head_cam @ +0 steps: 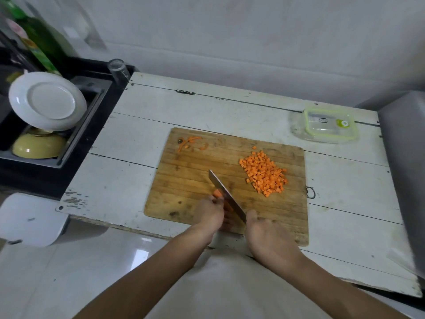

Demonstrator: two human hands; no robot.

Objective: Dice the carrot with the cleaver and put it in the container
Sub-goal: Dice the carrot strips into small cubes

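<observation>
Right hand is wrapped around the cleaver's handle at the near edge of the wooden cutting board, fingers curled tight over it, the handle itself hidden under the fist. The cleaver angles away toward the board's middle, blade edge down against the carrot piece. Left hand sits just beside the blade on its left, fingertips curled down onto the remaining carrot piece, pinning it to the board; only a bit of orange shows past the fingers. Out toward the board's right side, a loose heap of diced carrot lies well apart from the blade. At the board's far left corner, a few thin carrot peelings. The board rests on a white plank table, and the clear container with the green-rimmed lid sits near the table's far right corner, lid on. Off the table's left edge, a black sink holds a white plate propped over a yellow bowl.
</observation>
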